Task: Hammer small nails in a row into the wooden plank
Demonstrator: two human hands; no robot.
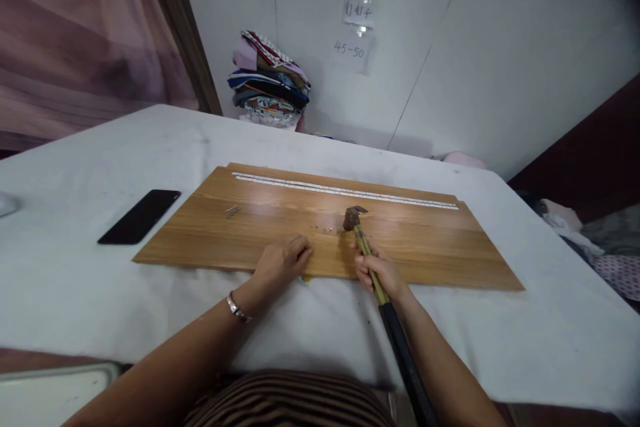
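A hammer (374,268) with a rusty head, a yellowish handle and a dark grip is in my right hand (383,271), fingers wrapped round the handle. Its head hangs over a brown wood-grain board (435,247), close to a row of small nail heads (324,229). My left hand (284,257) rests curled on the board's near edge, left of that row. Its fingers are closed, and what they hold, if anything, is hidden. Several loose nails (233,211) lie at the board's left.
Two white strips with markings (345,191) run along the board's far side. A black phone (140,217) lies left of the board on the white-covered table (65,280). Folded cloths (270,83) are stacked by the wall behind. More fabric (613,273) lies beyond the table's right edge.
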